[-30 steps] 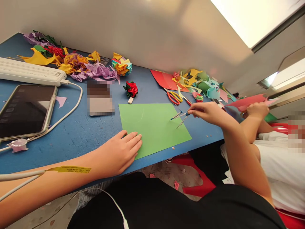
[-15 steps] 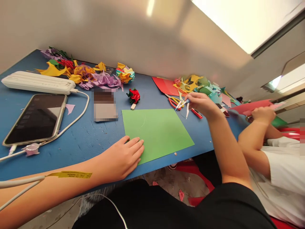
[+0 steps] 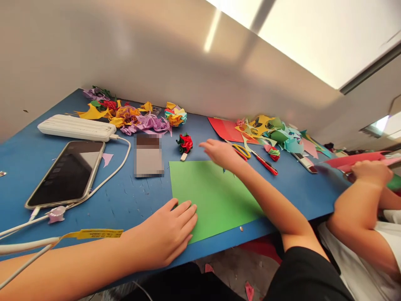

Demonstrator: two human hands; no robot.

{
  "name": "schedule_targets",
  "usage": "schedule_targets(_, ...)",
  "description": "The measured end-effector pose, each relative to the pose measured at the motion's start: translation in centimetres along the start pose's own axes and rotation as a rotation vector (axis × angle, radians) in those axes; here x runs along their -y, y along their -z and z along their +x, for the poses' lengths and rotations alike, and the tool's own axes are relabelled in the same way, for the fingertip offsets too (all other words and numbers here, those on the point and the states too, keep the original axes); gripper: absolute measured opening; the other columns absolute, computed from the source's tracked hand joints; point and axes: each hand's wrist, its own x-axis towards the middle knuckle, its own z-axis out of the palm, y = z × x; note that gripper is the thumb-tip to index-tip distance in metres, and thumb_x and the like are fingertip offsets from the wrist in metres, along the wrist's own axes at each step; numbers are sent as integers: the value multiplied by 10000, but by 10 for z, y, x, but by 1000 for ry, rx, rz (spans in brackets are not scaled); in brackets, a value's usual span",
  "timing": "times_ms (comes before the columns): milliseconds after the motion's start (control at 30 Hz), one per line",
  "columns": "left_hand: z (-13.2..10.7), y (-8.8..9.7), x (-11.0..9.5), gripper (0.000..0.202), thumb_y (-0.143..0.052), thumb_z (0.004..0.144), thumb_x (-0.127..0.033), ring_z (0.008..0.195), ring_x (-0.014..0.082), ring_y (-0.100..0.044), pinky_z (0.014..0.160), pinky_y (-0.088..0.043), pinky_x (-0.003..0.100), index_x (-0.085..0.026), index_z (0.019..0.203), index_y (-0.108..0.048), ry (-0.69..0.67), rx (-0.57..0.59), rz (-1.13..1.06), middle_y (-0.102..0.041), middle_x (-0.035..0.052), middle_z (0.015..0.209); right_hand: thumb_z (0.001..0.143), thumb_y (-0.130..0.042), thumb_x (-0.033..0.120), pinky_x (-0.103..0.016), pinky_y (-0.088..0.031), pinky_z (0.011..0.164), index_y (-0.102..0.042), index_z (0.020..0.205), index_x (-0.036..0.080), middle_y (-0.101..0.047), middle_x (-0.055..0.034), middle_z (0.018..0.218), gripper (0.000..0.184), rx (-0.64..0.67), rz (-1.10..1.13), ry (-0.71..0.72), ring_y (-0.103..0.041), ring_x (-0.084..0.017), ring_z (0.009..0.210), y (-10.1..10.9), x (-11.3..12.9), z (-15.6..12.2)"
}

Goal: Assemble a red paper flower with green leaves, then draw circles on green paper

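Note:
My left hand lies flat with fingers stretched out on the left edge of a green sheet of paper. Over the sheet's far edge reaches my right hand, fingers pointing left, nothing visible in them. Under that hand, small blue and white tips of a compass show; the rest is hidden. Left of the fingertips, apart from them, are a small white eraser and a red and dark green crumpled paper flower.
A phone and white power bank are joined by a cable on the left. Crumpled paper flowers line the wall. Scissors, a red cutter and paper scraps lie right. A neighbour's hand holds red paper.
My right hand has let go of the compass and moved left across the green sheet's far edge. My left hand stays on the sheet. The camera view has shifted.

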Motion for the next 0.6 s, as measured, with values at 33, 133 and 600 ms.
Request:
schedule_targets(33,0,0,0,363,-342,942,-282,1189,263,-483,940,-375,426,-120,1232,-489,5,-5,0,-531,123,1289,934,-402,247,-308,-415,820,-437,1294,277,-507,-97,1240,363,-10,6,94,-495,-221,1109,-7,14,4)
schedule_targets(133,0,0,0,359,-359,934,-275,1182,252,-495,934,-393,415,-126,1231,-493,17,-5,5,-531,114,1292,882,-458,156,-258,-390,695,-523,1190,263,-571,-77,1136,332,-42,59,269,-530,-201,1017,-24,40,18)
schedule_targets(600,4,-3,0,378,-317,945,-254,1153,258,-527,906,-367,422,-160,1268,-489,34,-37,-21,-547,96,1288,922,-345,377,-211,-312,441,-431,975,203,-412,60,583,202,-385,707,-124,-379,-82,458,-30,-42,-128)
